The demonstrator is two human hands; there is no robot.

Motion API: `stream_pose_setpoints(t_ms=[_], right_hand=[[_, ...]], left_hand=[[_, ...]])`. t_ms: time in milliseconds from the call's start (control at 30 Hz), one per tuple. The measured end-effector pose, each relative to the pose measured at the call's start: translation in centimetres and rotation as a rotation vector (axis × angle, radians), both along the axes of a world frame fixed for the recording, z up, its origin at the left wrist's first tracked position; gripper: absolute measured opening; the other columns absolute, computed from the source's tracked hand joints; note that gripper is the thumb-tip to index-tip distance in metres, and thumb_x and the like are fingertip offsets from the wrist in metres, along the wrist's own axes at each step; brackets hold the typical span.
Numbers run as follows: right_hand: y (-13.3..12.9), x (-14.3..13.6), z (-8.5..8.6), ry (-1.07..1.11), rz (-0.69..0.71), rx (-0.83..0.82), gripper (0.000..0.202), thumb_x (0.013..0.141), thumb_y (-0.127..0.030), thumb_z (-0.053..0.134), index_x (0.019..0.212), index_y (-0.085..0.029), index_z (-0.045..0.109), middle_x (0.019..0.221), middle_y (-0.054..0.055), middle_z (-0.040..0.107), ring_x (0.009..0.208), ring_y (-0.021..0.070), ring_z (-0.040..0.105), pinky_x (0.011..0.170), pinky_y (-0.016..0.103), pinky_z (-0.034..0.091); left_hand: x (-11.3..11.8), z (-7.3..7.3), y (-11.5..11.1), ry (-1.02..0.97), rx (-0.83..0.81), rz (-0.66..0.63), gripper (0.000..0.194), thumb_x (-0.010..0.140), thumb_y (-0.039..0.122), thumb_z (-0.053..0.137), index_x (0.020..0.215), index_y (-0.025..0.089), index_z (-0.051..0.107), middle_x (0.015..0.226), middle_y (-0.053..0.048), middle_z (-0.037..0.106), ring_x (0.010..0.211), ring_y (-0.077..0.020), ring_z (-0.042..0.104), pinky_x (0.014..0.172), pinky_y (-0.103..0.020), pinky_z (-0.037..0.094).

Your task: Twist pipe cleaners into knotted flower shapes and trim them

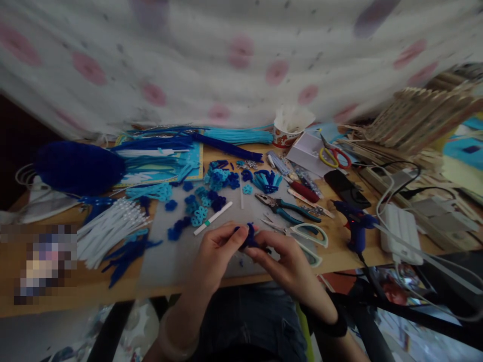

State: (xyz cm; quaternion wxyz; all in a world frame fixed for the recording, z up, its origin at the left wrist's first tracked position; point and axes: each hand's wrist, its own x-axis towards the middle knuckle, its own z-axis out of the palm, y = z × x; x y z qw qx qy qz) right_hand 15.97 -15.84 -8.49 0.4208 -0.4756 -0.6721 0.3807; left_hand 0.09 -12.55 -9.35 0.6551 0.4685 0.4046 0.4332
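Close to the mat's front edge, my left hand and my right hand meet over a small dark blue fuzzy pipe-cleaner piece. Both pinch it between thumb and fingers, which hide part of its shape. Just beyond them on the grey mat lie a white marker with a green band and several light blue pipe-cleaner flowers. Dark blue flowers sit among these. Right of my hands are pale-handled scissors and teal-handled pliers.
A blue glue gun, its cord trailing, stands at right beside a white power block. Red-and-yellow scissors rest on a white box. White stems and a big dark blue bundle lie left. A patterned curtain hangs behind.
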Motion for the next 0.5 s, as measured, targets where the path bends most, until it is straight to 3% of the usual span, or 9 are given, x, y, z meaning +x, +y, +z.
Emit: stream_pose_setpoints(t_ms=[133, 300, 400, 500], right_hand=[[-0.2, 0.0, 0.4, -0.035, 0.022, 0.052, 0.028, 0.101, -0.027, 0.056, 0.074, -0.020, 0.060, 0.068, -0.001, 0.060, 0.065, 0.0142, 0.055, 0.061, 0.026, 0.039], [-0.2, 0.6, 0.8, -0.107, 0.099, 0.142, 0.038, 0.101, -0.022, 0.054, 0.064, -0.021, 0.048, 0.062, -0.002, 0.047, 0.063, 0.0145, 0.046, 0.062, 0.029, 0.034], [0.0, 0.9, 0.9, -0.109, 0.124, 0.126, 0.040, 0.102, -0.024, 0.051, 0.063, -0.022, 0.043, 0.062, -0.003, 0.043, 0.063, 0.0152, 0.043, 0.063, 0.031, 0.033], [0.1, 1.1, 0.8, -0.049, 0.160, 0.088, 0.038, 0.103, -0.028, 0.051, 0.065, -0.022, 0.046, 0.064, -0.002, 0.046, 0.065, 0.0157, 0.044, 0.064, 0.031, 0.035]], left_hand=[[-0.4, 0.3, -0.2, 0.215, 0.167, 0.019, 0.028, 0.092, 0.036, 0.066, 0.072, 0.018, 0.076, 0.068, -0.001, 0.066, 0.068, -0.0152, 0.060, 0.064, -0.025, 0.046], [-0.5, 1.3, -0.6, 0.371, 0.334, 0.062, 0.037, 0.091, 0.027, 0.064, 0.056, 0.018, 0.063, 0.059, 0.001, 0.057, 0.061, -0.0132, 0.053, 0.059, -0.024, 0.041], [-0.7, 1.1, -0.8, 0.325, 0.264, 0.056, 0.033, 0.089, 0.030, 0.066, 0.058, 0.018, 0.065, 0.060, 0.000, 0.056, 0.060, -0.0131, 0.053, 0.057, -0.024, 0.041], [-0.9, 0.2, -0.9, 0.150, 0.053, 0.043, 0.024, 0.084, 0.039, 0.072, 0.074, 0.017, 0.073, 0.062, 0.000, 0.060, 0.056, -0.0120, 0.052, 0.052, -0.023, 0.043]])
